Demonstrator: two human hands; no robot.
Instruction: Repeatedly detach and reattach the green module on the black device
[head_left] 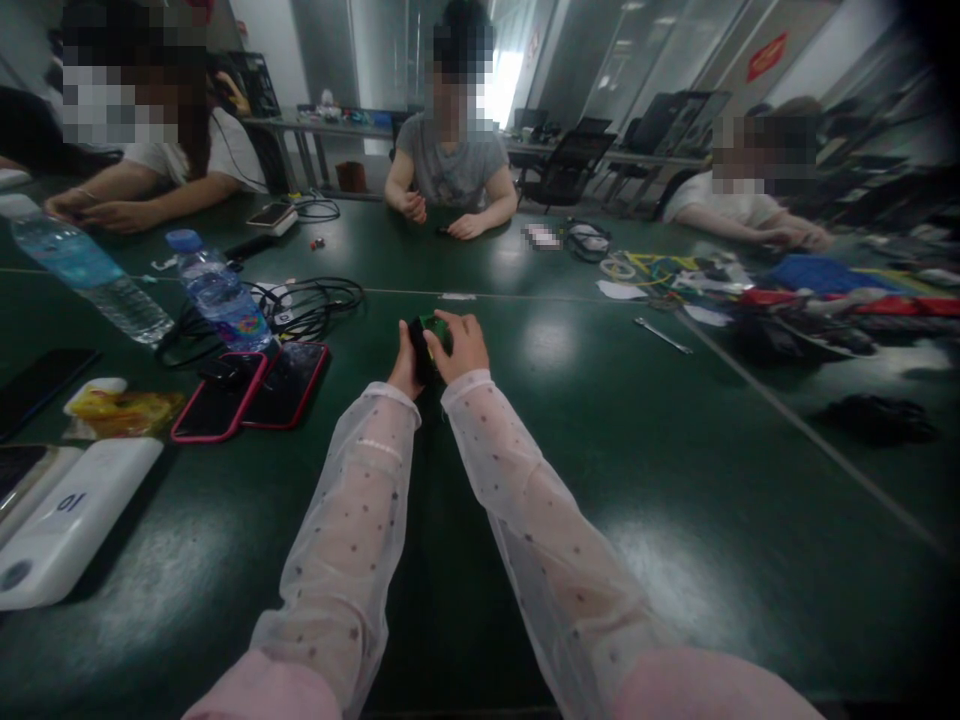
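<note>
A small black and green object [429, 342] is held between my two hands above the dark green table [547, 420], at the middle of the head view. My left hand [406, 366] grips its left side, with the thumb upright along the edge. From the right, my right hand [463, 347] has its fingers bent over the top and the right side of the same object. The object's far side and some of my fingertips are hidden, and its details are too small to make out.
Left of my hands lie two red-edged phones [285, 385], two water bottles [223, 292], black cables [322, 310] and a white power bank [82, 515]. A wrench [663, 336] and a pile of cables and tools [817, 295] lie to the right. Three people sit across the table.
</note>
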